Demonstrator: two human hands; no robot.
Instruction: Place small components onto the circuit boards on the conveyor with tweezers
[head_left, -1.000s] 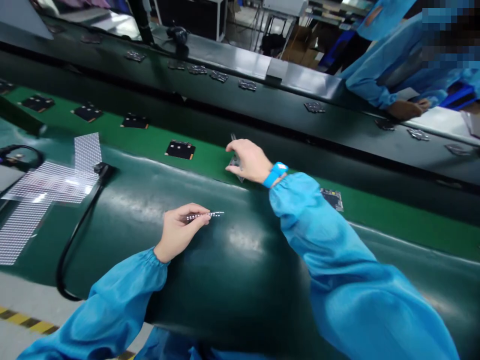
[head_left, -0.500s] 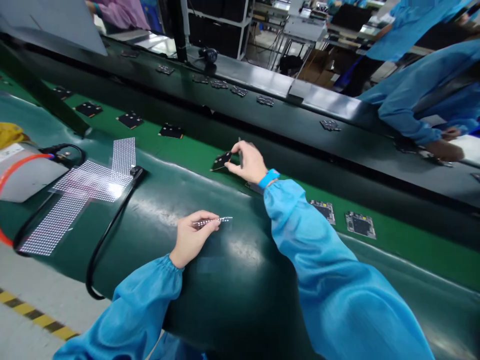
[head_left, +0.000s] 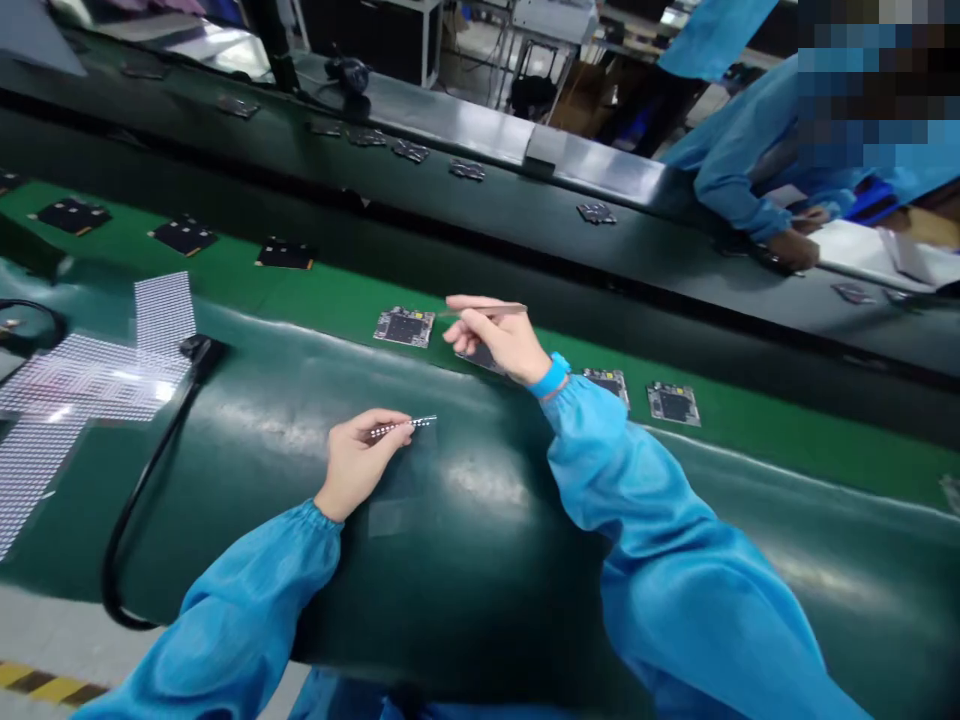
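No text, label, brand or number is legible.

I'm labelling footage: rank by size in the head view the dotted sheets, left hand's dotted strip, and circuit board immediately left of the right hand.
Dotted sheets
Circuit board
Dotted strip (partly hidden)

The table (head_left: 517,590) was dark green, the belt (head_left: 337,290) a brighter green. Boards at left (head_left: 184,236) were black with small pale squares. The centre board (head_left: 406,328) showed a grey border around a black middle. The strip (head_left: 423,422) and the sheets (head_left: 101,372) at left bore white dots in rows. Sleeves (head_left: 259,585) and wristband (head_left: 553,377) were blue; floor tape (head_left: 54,689), striped yellow and dark.
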